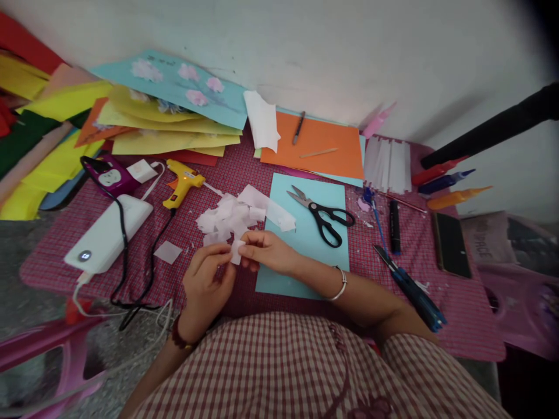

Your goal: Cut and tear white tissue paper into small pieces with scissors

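Note:
Between my two hands is a small piece of pale pink paper (236,251). My left hand (208,282) pinches its left edge, and my right hand (269,251) grips its right side between thumb and fingers. Just beyond them lies a loose pile of pale pink paper pieces (229,214). One separate paper square (168,252) rests on the checked cloth to the left. Under and beside my right forearm is a light blue sheet (288,279), with black-handled scissors (322,214) lying partly spread on it.
A yellow glue gun (182,183) and a white power bank (109,233) with cables lie left. Right are a blue utility knife (413,291), a black marker (394,227) and a phone (452,244). Stacked coloured paper (174,125) and an orange sheet (314,142) line the wall.

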{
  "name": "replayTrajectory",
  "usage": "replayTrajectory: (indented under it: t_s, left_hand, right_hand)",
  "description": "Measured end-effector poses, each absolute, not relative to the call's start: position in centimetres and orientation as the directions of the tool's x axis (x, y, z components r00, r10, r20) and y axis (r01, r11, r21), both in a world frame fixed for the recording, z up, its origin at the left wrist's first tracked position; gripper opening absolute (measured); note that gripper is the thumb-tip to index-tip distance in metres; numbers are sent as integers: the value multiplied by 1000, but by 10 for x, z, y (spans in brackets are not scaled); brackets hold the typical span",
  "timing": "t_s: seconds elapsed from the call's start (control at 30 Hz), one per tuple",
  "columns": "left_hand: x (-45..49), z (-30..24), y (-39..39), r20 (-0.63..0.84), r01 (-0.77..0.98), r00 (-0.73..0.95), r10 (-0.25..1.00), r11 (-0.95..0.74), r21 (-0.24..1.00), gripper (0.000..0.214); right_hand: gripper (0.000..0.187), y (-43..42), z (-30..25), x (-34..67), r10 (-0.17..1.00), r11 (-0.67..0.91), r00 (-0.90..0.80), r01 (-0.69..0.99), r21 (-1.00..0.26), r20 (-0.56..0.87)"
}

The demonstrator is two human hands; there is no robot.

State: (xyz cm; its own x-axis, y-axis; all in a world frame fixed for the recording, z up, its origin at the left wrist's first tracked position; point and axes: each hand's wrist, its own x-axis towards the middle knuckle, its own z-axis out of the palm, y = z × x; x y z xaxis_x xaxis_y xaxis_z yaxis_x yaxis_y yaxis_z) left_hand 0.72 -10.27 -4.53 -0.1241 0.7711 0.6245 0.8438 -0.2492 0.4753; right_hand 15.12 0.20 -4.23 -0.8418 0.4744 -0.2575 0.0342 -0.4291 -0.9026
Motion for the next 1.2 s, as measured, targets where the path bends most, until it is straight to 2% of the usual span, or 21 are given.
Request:
replayTrajectory:
  t_s: [0.17,0.3,0.47,0.7,0.87,0.97,1.07,1.2]
  left_hand:
    - [8,-40,-111,574,789,-142,806,-258,557,30]
    - [11,-38,-111,557,777,-228,799,-195,598,19]
    - [14,-42,-105,386,685,-305,871,-81,724,10]
    - [13,-48,-105,127,468,-386,914,76,880,11]
    - [13,-44,-102,155,529,-333,930,48,847,9]
    - [14,-45,-101,250,654,-280,927,-7,756,8]
    - [12,-49,-100,328,756,-214,920,-57,652,9]
    - [12,-48,-96,323,776,-192,927,-58,628,9]
  right_hand:
    - [16,3,-35,149,505,-419,-800,102,-902,-325]
    - [15,3,-33,148,510,-393,-792,133,-910,-336]
    - [11,3,-34,148,518,-335,-786,175,-926,-336]
    - [15,4,-41,147,522,-269,-785,220,-938,-334]
    - [13,4,-44,149,530,-170,-796,239,-956,-293]
    - [14,4,-44,151,581,40,-789,274,-961,-200]
    - [13,3,-43,152,608,267,-787,321,-909,-99]
    - [9,2,-43,153,602,350,-797,325,-879,-55]
